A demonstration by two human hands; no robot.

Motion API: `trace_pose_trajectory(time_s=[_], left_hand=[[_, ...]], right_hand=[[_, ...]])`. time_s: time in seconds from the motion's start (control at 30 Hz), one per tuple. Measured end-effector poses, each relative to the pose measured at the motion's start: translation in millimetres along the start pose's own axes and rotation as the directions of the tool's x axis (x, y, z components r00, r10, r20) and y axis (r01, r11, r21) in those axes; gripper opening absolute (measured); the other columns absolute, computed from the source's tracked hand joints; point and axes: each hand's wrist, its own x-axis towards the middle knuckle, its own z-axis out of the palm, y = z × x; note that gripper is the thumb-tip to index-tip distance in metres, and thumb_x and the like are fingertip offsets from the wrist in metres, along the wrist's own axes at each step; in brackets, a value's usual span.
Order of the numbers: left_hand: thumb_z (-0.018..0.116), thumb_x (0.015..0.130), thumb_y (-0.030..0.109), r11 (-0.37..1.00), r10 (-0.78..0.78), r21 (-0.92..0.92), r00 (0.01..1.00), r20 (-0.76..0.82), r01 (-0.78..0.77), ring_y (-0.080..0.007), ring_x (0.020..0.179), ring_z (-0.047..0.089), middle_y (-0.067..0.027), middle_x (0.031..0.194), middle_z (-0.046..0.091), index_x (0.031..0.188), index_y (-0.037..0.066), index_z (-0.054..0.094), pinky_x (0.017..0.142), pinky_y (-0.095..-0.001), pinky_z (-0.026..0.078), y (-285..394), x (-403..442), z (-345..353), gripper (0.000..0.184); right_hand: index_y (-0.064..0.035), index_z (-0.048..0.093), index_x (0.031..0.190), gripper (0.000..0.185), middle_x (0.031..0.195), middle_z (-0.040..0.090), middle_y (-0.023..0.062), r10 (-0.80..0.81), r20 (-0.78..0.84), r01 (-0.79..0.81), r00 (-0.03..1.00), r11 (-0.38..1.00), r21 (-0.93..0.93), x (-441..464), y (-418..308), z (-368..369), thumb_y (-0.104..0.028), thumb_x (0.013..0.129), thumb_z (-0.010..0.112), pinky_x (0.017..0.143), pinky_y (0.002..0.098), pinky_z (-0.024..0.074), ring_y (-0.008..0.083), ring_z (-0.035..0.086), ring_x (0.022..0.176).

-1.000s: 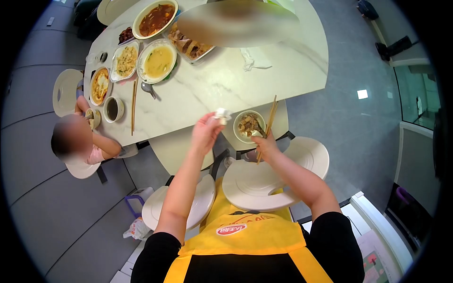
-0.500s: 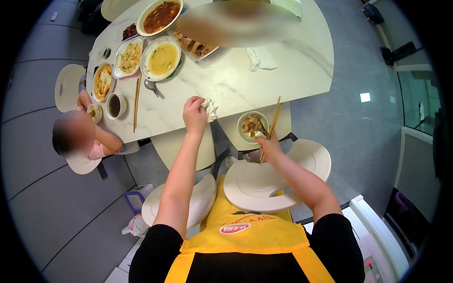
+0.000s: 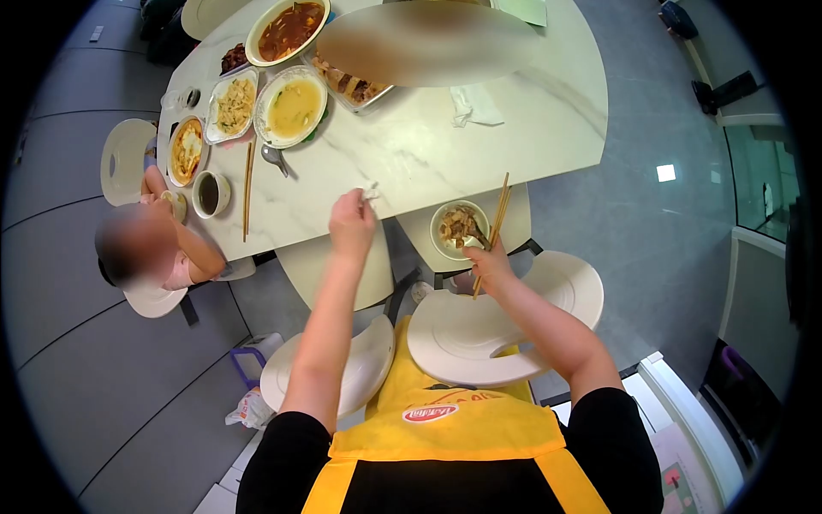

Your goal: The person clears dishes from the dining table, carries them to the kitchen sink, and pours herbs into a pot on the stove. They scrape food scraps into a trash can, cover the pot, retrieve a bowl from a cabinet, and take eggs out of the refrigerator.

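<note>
Two chair backs (image 3: 445, 334) stand nearest; beyond, the right hand (image 3: 491, 267) clasps a food bowl (image 3: 435, 240), thumb at its rim and chopsticks (image 3: 502, 204) alongside, just outside the near edge of the table (image 3: 411, 154); the left hand (image 3: 352, 226) pinches a white tissue (image 3: 370, 194) over that edge, contact with the surface unclear; bare surface runs to the right edge; farther lie another tissue (image 3: 476, 107) and, leftward, a soup bowl (image 3: 261, 116).

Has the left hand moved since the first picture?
Yes: the left hand has shifted leftward in the view, closer to the spoon lying on the table.
</note>
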Motion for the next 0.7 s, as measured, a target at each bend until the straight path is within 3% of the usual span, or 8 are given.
trace_pose_trajectory(time_s=[0.07,0.23,0.27,0.33,0.4,0.43,0.53,0.7], left_hand=[[0.062,0.075,0.004,0.99,0.117,0.069,0.993,0.034,-0.119,-0.0308,0.079,0.059,-0.0127,0.082,0.06,0.092,0.007,0.062,0.069,-0.0405,0.048,15,-17,21,0.018],[0.061,0.077,0.002,0.978,0.2,-0.047,0.979,-0.043,-0.202,-0.0298,0.073,0.06,-0.0119,0.079,0.061,0.089,0.004,0.063,0.065,-0.0399,0.048,56,-25,53,0.012],[0.061,0.077,0.002,0.979,0.195,-0.048,0.98,-0.049,-0.197,-0.0298,0.073,0.06,-0.0119,0.079,0.061,0.089,0.004,0.063,0.065,-0.0399,0.048,49,-22,50,0.012],[0.06,0.08,0.006,0.98,0.18,0.118,0.97,-0.163,-0.162,-0.0297,0.073,0.06,-0.0118,0.078,0.062,0.09,0.003,0.063,0.065,-0.0395,0.048,11,-10,36,0.011],[0.059,0.082,0.008,0.996,-0.047,0.063,0.985,-0.163,0.058,-0.0309,0.076,0.059,-0.0124,0.079,0.062,0.09,0.003,0.064,0.07,-0.0406,0.048,-14,9,18,0.011],[0.059,0.082,0.008,0.996,-0.047,0.066,0.986,-0.159,0.058,-0.0309,0.076,0.059,-0.0124,0.079,0.062,0.09,0.003,0.064,0.07,-0.0406,0.048,-15,19,14,0.011],[0.059,0.086,0.011,0.996,0.023,0.086,0.975,-0.222,-0.004,-0.0296,0.072,0.06,-0.0131,0.079,0.062,0.091,0.003,0.065,0.066,-0.0395,0.048,-11,45,17,0.011],[0.06,0.085,0.008,0.974,0.226,0.018,0.967,-0.121,-0.225,-0.0301,0.074,0.06,-0.0135,0.083,0.063,0.089,0.004,0.067,0.064,-0.0401,0.048,40,31,66,0.009]], right_hand=[[-0.0132,0.04,0.125,0.059,0.093,0.054,0.002,0.005,-0.032,-0.006,0.999,1.0,-0.015,1,-1,3,0.003,0.075,0.065,0.042,0.0208,0.0286,0.0061,0.045,0.059],[-0.0124,0.037,0.128,0.065,0.096,0.053,0.0032,0.016,0.005,-0.016,1.0,1.0,0.0,8,2,-1,0.002,0.071,0.066,0.042,0.0234,0.0302,0.0093,0.044,0.057],[-0.0124,0.037,0.128,0.065,0.096,0.053,0.0032,0.018,0.011,-0.018,1.0,1.0,0.007,8,2,-2,0.002,0.072,0.066,0.042,0.0232,0.0298,0.0091,0.044,0.057],[-0.0123,0.037,0.128,0.065,0.097,0.053,0.0031,0.019,0.012,-0.019,1.0,1.0,0.01,5,-2,0,0.002,0.072,0.065,0.042,0.0233,0.0298,0.0089,0.044,0.057],[-0.0123,0.037,0.128,0.064,0.097,0.053,0.003,0.022,0.007,-0.022,1.0,1.0,0.022,2,-5,-1,0.003,0.072,0.065,0.042,0.0233,0.0297,0.0087,0.044,0.057],[-0.0123,0.037,0.127,0.064,0.098,0.053,0.0027,0.009,0.025,-0.01,1.0,0.999,0.034,3,-7,-1,0.003,0.072,0.065,0.043,0.0231,0.0296,0.0083,0.044,0.059],[-0.0126,0.037,0.127,0.063,0.099,0.053,0.0018,0.016,0.037,-0.019,0.999,0.998,0.063,8,-11,0,0.003,0.073,0.065,0.044,0.0225,0.0291,0.0075,0.045,0.062],[-0.0127,0.038,0.126,0.062,0.099,0.053,0.0005,0.02,0.03,-0.023,0.999,0.996,0.09,12,-14,-3,0.003,0.073,0.065,0.046,0.0215,0.0282,0.0067,0.045,0.065]])
